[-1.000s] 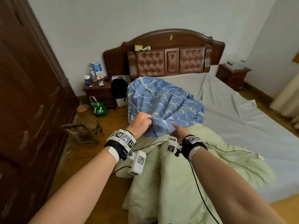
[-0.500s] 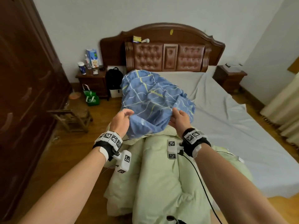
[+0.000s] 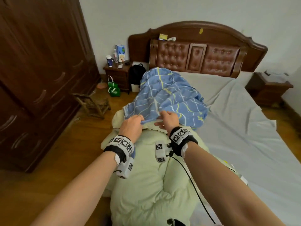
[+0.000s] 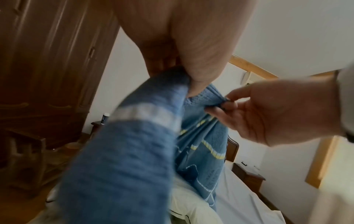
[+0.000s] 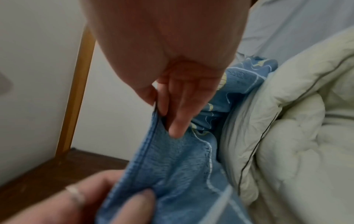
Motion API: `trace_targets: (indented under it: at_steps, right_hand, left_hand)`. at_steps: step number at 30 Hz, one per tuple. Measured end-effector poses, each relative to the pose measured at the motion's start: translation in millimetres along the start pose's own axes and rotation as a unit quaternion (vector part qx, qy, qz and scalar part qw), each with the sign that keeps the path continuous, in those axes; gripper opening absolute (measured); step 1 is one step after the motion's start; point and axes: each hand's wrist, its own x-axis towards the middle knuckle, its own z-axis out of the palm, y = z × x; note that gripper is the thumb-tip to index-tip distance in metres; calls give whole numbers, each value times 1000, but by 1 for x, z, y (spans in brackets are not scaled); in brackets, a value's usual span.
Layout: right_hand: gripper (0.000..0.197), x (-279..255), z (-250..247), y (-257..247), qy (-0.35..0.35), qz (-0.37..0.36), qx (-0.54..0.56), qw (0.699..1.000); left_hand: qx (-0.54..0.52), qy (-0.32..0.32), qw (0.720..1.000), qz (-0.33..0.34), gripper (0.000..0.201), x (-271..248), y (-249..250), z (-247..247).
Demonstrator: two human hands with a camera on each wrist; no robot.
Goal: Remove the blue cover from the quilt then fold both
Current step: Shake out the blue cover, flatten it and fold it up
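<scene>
The blue cover [image 3: 167,95] with white and yellow lines is bunched over the far end of the pale green quilt [image 3: 151,181], which lies along the bed's left edge. My left hand [image 3: 132,123] grips the cover's near hem [image 4: 168,84] in a fist. My right hand [image 3: 167,119] pinches the same hem [image 5: 159,125] between thumb and fingers, a little to the right. The far end of the quilt stays hidden inside the cover.
A grey sheet [image 3: 244,136] covers the bed to the right. The padded headboard [image 3: 195,51] stands beyond. A dark wardrobe [image 3: 32,70], a small wooden stool [image 3: 94,103] and a nightstand [image 3: 117,74] with bottles line the left; wooden floor lies between.
Both hands have pushed the cover's hem away toward the headboard and lowered it. More green quilt lies bare in front of me, and the cover has bunched up farther away.
</scene>
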Motion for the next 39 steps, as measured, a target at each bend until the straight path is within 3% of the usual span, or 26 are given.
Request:
trace_targets:
  at_steps: [2, 4, 7, 9, 11, 13, 16, 19, 25, 29, 32, 35, 39]
  right_hand:
    - [30, 2, -13, 5, 14, -36, -179, 983]
    - [34, 3, -18, 6, 21, -45, -246, 968]
    - [34, 11, -10, 1, 10, -69, -177, 982]
    - [28, 17, 4, -5, -46, -85, -116, 988]
    - [24, 21, 17, 0, -136, -70, -75, 985]
    - [36, 23, 25, 16, -197, -50, -106, 973]
    - [35, 28, 38, 44, -215, -60, -233, 946]
    - [31, 34, 54, 47, -179, -24, -316, 931]
    - [19, 46, 84, 46, -113, 81, -290, 947]
    - [36, 53, 93, 52, -49, 111, -266, 956]
    - [37, 56, 94, 57, 20, 98, -288, 952]
    - [18, 44, 85, 48, 49, 94, -291, 951]
    - [20, 36, 65, 40, 99, 52, -252, 961]
  left_hand:
    - [16, -14, 999, 34, 34, -8, 7, -4]
    - [21, -22, 996, 87, 41, -15, 10, -11]
    - [32, -12, 992, 119, 22, -25, 5, -17]
    - [39, -10, 993, 114, 5, -31, -4, -23]
    - [27, 10, 994, 104, 12, -36, -19, -28]
    - [2, 33, 995, 92, 16, -39, -36, -31]
    - [-12, 22, 994, 106, 8, -44, -53, -34]
    - [-27, -3, 993, 113, 11, -43, -67, -36]
    - [-3, -33, 991, 131, 16, -40, -100, -47]
    - [4, -39, 991, 128, 15, -43, -120, -54]
    - [-11, -30, 993, 115, 14, -47, -132, -54]
    - [-26, -12, 993, 118, 16, -46, -142, -51]
    - [-28, 30, 989, 139, 15, -41, -142, -50]
